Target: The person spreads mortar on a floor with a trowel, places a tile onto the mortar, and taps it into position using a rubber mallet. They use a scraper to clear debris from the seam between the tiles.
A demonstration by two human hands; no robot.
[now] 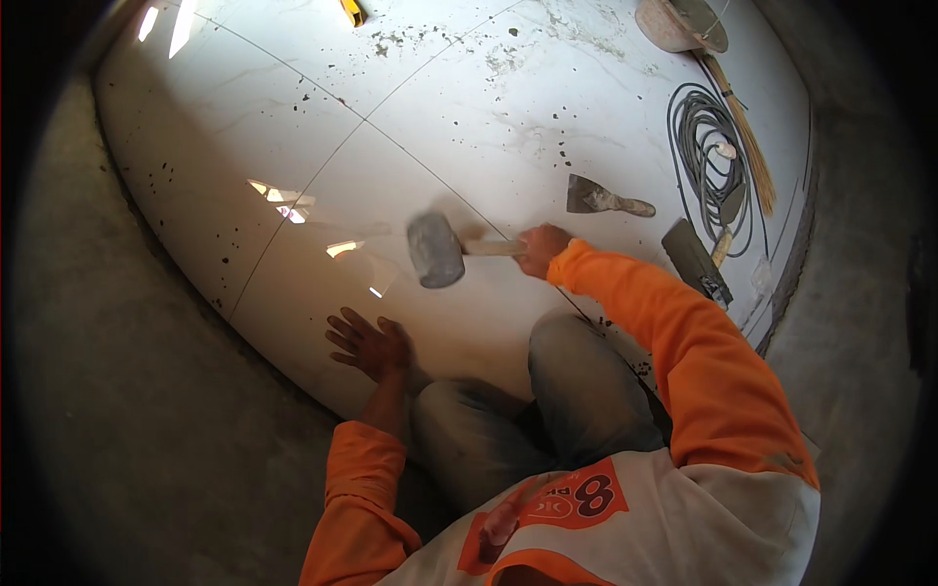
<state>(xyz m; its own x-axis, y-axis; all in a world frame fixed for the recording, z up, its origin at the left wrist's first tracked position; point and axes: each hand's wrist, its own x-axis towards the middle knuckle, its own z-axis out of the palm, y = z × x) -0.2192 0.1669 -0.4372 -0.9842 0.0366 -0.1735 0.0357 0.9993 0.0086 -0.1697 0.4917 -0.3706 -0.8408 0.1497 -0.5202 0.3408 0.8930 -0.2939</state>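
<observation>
My right hand [543,250] is closed round the wooden handle of a rubber mallet [436,251]. The mallet's dark grey head points left, over the pale floor tiles [322,146], and looks slightly blurred. Whether it touches the tile I cannot tell. My left hand [369,344] lies with fingers spread on the tile near the floor's left edge, holding nothing. To the right of the mallet, beyond my right hand, a putty knife [608,197] with a dirty blade and handle rests on the tiles.
At the right lie a coiled grey cable [696,146], a straw broom [747,137] and a trowel [696,262]. A dusty bucket-like container [674,24] stands far right, and a yellow tool [353,12] lies at the far edge. Mortar crumbs dot the tiles; grey concrete [147,391] borders them.
</observation>
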